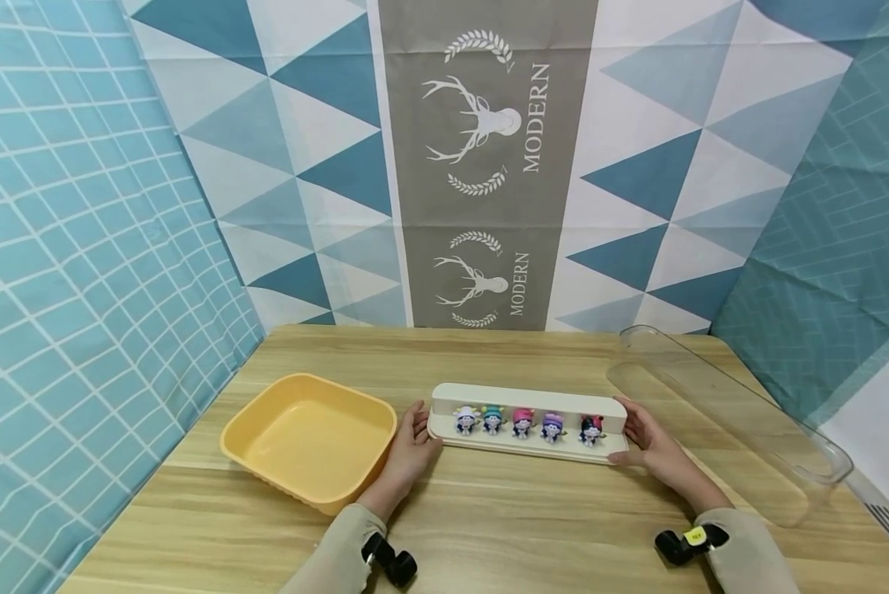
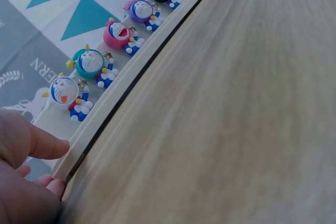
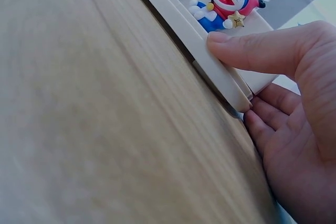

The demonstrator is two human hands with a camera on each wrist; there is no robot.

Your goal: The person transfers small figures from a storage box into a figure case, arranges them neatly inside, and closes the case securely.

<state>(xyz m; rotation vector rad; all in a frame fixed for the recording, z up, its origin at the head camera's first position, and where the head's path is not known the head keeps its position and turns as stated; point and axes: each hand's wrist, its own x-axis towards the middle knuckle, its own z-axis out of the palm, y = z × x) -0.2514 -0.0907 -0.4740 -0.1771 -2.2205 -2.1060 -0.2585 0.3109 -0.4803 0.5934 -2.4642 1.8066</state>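
A long cream display stand (image 1: 533, 399) with a raised back wall lies across the middle of the table. Along it stands a row of several small cat-like figurines in hats: white (image 1: 466, 421), teal (image 1: 492, 419), pink (image 1: 522, 422), purple (image 1: 552, 426) and, slightly apart, black-and-red (image 1: 591, 430). My left hand (image 1: 411, 445) grips the stand's left end, thumb (image 2: 50, 145) over the front rim and fingertips beneath. At the other end my right hand (image 1: 656, 454) pinches the corner, its thumb (image 3: 236, 48) on top and fingers at the underside. A dark gap shows under the front edge.
A yellow plastic basin (image 1: 307, 441) sits left of the stand, right beside my left forearm. On the right lies a long transparent cover (image 1: 734, 412), close to my right arm. Patterned cloth (image 1: 482, 165) hangs behind the wooden table (image 1: 519, 528).
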